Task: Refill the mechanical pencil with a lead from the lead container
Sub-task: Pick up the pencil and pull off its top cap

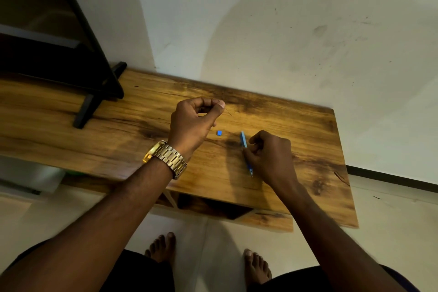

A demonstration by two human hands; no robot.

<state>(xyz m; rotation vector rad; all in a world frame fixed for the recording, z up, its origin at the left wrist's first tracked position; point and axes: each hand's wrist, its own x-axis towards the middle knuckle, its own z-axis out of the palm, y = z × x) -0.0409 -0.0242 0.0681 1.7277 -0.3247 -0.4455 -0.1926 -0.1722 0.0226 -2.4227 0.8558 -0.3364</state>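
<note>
My left hand, with a gold watch on the wrist, is raised over the wooden table and pinches a thin dark pencil lead between thumb and forefinger. The lead sticks out to the right of the thumb. My right hand rests on the table and grips a blue mechanical pencil, its tip pointing toward me. A small blue piece, perhaps the pencil's cap, lies on the table between the two hands. I cannot make out a lead container.
A black monitor stand and the screen above it occupy the table's left side. A white wall runs behind the table. The table's right end and front edge are close to my right hand. My bare feet are on the pale floor below.
</note>
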